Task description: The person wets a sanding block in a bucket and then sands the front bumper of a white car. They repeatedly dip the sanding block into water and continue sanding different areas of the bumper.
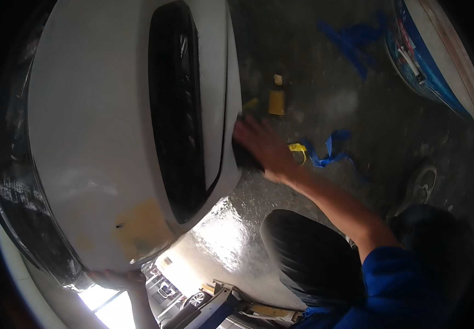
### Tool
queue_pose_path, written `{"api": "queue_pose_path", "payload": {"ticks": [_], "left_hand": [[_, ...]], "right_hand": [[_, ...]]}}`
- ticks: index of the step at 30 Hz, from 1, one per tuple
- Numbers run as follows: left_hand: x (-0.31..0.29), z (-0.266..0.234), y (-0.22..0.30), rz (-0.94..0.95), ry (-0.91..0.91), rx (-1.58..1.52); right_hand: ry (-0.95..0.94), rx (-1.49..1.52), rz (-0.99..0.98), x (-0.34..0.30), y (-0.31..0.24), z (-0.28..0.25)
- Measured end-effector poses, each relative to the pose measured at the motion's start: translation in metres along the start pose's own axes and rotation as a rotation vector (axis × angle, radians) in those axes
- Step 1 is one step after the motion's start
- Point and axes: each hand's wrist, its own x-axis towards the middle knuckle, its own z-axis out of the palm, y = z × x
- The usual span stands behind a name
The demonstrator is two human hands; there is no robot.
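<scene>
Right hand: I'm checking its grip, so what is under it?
Under the right hand, part of a dark block shows beside the grey panel. The hand covers the rest; the block's far side is hidden.

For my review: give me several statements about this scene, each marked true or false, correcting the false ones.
1. The right hand is at the edge of the pale panel, with a dark item beneath it. True.
2. The left hand rests on a knee. False: the left hand is at the panel's lower end.
3. Blue strips lie on the floor. True.
4. The visible sleeve is red. False: the sleeve is blue.
5. A yellowish patch shows on the panel. True.
</scene>
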Motion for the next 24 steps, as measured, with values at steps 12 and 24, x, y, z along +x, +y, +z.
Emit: {"api": "queue_pose_path", "payload": {"ticks": [12,24], "left_hand": [[0.013,0.003,0.009,-0.002,0.080,-0.053],[-0.004,0.006,0.001,-0.080,0.080,-0.066]], "right_hand": [[0.744,1.050,0.525,0.002,-0.085,0.073],[0.244,0.696,0.684,0.029,-0.052,-0.165]]}}
